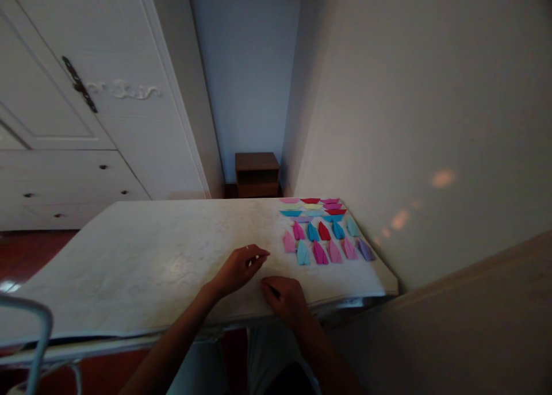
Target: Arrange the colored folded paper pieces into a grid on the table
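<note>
My left hand [242,266] is over the table, its fingers drawn together and pointing right. No object shows between its fingertips. Close to the front edge, my right hand [288,298] is curled into a loose fist, and nothing shows in it. The two hands are apart. Right of them lie rows of small folded paper pieces: a light-blue paper plane [303,253], a magenta paper plane [319,253] and a purple paper plane [366,249] are in the nearest row. Behind them are flatter, boat-shaped paper pieces, such as a blue paper boat [290,213].
The pale table [142,257] reaches far left. A wall [409,125] borders its right side. White cabinets [107,125] stand at the left, and a small brown nightstand [257,162] beyond the far edge. A grey curved metal tube [43,326] rises at lower left.
</note>
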A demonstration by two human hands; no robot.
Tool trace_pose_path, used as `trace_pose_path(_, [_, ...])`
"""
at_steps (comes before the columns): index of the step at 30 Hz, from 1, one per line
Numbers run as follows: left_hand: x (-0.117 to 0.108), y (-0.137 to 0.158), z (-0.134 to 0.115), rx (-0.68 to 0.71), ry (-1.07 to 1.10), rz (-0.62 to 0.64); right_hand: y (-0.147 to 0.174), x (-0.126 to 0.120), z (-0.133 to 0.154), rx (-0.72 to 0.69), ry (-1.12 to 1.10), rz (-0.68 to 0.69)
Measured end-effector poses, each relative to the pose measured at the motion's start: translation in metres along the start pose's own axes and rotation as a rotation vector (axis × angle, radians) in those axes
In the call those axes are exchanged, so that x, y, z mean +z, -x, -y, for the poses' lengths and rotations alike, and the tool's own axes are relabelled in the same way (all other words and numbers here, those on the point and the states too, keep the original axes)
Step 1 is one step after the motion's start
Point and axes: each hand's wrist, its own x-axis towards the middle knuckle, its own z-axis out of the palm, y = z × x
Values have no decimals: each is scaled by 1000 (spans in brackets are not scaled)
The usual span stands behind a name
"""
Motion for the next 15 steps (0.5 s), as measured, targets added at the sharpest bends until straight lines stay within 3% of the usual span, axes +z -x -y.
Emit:
trace_pose_path(7, [-37, 74, 13, -282, 98, -141, -31, 0, 9, 323, -407, 87])
trace_pose_path(11, [-54, 104, 20, -326, 157, -213, -47, 25, 20, 320, -372, 110])
trace_pose_path(15, [-64, 124, 28, -387, 335, -299, -54, 54, 33, 321, -354, 27])
